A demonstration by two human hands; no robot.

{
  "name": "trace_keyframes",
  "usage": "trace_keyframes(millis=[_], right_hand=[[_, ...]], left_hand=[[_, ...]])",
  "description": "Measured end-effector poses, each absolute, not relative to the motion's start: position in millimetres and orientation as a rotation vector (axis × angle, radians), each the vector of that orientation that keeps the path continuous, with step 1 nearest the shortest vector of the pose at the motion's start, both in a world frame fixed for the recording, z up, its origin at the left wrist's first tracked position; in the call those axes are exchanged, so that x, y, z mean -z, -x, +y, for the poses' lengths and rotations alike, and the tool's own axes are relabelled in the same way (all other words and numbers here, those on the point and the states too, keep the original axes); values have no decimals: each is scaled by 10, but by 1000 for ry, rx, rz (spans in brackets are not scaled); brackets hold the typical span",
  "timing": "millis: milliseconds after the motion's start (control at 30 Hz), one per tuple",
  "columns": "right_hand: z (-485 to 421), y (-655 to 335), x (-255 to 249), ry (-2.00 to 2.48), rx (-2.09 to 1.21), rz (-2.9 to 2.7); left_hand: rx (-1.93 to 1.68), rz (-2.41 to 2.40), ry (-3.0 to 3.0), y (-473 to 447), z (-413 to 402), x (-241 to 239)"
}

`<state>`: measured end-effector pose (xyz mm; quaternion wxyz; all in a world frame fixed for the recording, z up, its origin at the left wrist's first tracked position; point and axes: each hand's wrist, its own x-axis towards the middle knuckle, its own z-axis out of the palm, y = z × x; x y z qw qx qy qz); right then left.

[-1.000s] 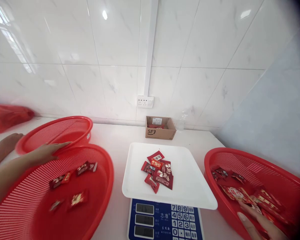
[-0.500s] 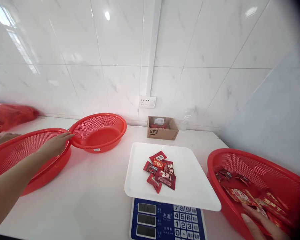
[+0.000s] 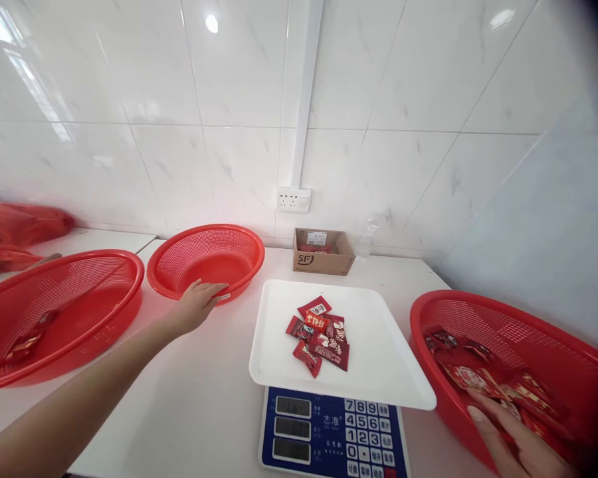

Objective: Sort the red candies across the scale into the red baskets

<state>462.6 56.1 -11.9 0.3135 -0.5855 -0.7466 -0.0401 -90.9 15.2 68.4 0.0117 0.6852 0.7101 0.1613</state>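
My left hand [image 3: 197,307] has its fingers stretched out and lies at the front rim of a red plastic basket [image 3: 162,275], which looks bare inside. At the right edge, my right hand [image 3: 515,431] is over another red basket [image 3: 578,352]. Its thumb and fingers are slightly apart beside red snack packets [image 3: 473,378]; no held packet shows. Between the hands, a white tray [image 3: 274,332] rests on a blue digital scale [image 3: 331,431]. Several small red snack packets [image 3: 323,338] lie in a heap on that tray.
A third red basket [image 3: 104,338] at left holds a few packets. Behind it are a red plastic bag [image 3: 22,222] and part of another person's hand. A small cardboard box [image 3: 323,264] and a clear plastic bottle [image 3: 367,239] stand by the tiled wall.
My left hand has moved right, from between the two left baskets to the middle basket's front rim. That basket has shifted right and turned, its label now further right. My right hand has barely moved.
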Motion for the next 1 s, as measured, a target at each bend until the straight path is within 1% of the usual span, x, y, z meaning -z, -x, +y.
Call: trace_keyframes(millis=[133,233,333,433,567,833,900,1000], right_hand=[[464,-4331,-153,1676,13,-1972],[350,-3887,-437,1578,-123,-2013],[285,-3422,-650,1373,-339,-2158],[306,-3077,-752,1177,-420,-2318],[425,-2818,-761,1100,-424,-2464],[529,-2712,-708,1174,-352,-2512],[526,-2720,-711,1194,-357,-2515],[525,-2734,-711,1210,-386,-2513]], left_hand=[[-654,2190,-2151,457,237,-746],[-825,1908,-2230,24,220,-837],[-693,1476,-2383,-394,198,-894],[-529,1295,-2511,-674,226,-858],[-485,1316,-2626,-788,272,-757],[-357,1347,-2632,-748,172,-726],[-394,1350,-2607,-718,165,-744],[-570,1449,-2574,-562,239,-844]])
